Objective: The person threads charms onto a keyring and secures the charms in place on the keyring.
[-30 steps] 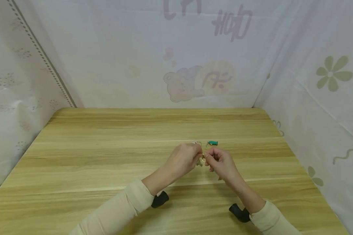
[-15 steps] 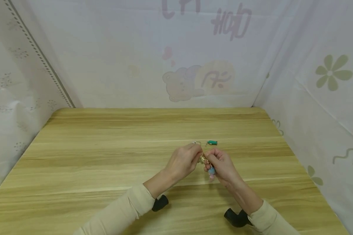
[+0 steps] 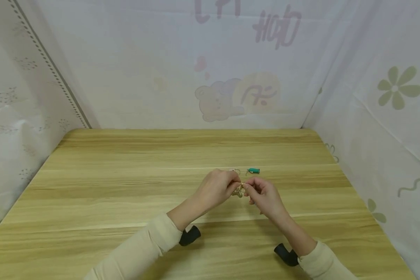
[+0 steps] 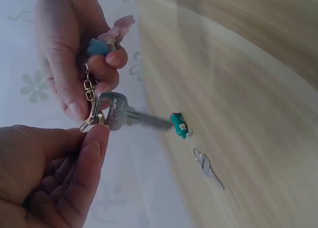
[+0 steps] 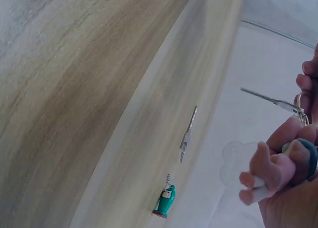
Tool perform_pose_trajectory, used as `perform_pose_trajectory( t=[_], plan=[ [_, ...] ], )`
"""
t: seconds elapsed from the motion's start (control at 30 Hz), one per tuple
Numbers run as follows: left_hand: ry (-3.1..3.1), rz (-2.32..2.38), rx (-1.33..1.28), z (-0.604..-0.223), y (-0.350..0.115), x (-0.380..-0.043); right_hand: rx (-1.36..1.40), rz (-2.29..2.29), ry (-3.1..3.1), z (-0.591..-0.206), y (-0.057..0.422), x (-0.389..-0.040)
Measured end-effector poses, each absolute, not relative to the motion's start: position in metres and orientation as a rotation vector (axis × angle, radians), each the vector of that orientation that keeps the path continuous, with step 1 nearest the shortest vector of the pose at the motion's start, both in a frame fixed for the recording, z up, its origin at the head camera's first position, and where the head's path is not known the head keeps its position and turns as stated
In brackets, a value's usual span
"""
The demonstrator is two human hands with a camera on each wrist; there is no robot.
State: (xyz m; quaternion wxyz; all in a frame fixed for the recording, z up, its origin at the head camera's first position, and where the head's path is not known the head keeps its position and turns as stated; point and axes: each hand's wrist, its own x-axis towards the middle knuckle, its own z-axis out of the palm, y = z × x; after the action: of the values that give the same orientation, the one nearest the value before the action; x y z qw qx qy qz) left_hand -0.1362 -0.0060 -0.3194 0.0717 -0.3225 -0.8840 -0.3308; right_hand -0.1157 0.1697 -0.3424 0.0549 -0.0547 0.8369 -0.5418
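Note:
Over the table, my left hand [image 3: 213,192] and right hand [image 3: 267,200] meet fingertip to fingertip at a gold key ring [image 4: 92,117]. The left thumb and forefinger pinch the ring from one side, and the right thumb and forefinger pinch it from the other. A silver key [image 4: 118,111] hangs on this ring, its blade pointing away from the hands. From a short gold chain [image 4: 89,91] hangs a small pink and blue figure charm [image 5: 278,171], lying against the right hand's curled fingers. In the head view the right hand hides the charm.
Beyond the hands, a green figure charm [image 3: 254,170] lies on the wooden table [image 3: 126,155]. Beside it is a second key [image 4: 206,166] with a thin ring [image 4: 198,154]. Black curved pieces [image 3: 190,236] show beneath both wrists. Patterned cloth [image 3: 143,77] surrounds the table.
Half a second ago the pink and blue charm hung in sight below the right fingers; now the right hand has turned and covers it in the head view. Both hands stay at the ring.

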Motion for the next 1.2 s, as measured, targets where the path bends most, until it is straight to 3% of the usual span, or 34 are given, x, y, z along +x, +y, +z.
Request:
perform_pose_trajectory(
  t=[0.4, 0.93, 1.2],
  plan=[
    [-2.563, -0.841, -1.012, -0.325, -0.002, -0.133, 0.006, -1.642, 2.362, -0.337, 0.171, -0.116],
    [-2.377, -0.845, -0.98, -0.337, -0.001, -0.13, 0.126, -2.059, 1.898, -0.342, 0.168, -0.118],
    [-2.49, -0.973, -0.946, -0.331, -0.002, -0.131, 0.071, -1.817, 2.273, -0.34, 0.169, -0.114]
  ],
)
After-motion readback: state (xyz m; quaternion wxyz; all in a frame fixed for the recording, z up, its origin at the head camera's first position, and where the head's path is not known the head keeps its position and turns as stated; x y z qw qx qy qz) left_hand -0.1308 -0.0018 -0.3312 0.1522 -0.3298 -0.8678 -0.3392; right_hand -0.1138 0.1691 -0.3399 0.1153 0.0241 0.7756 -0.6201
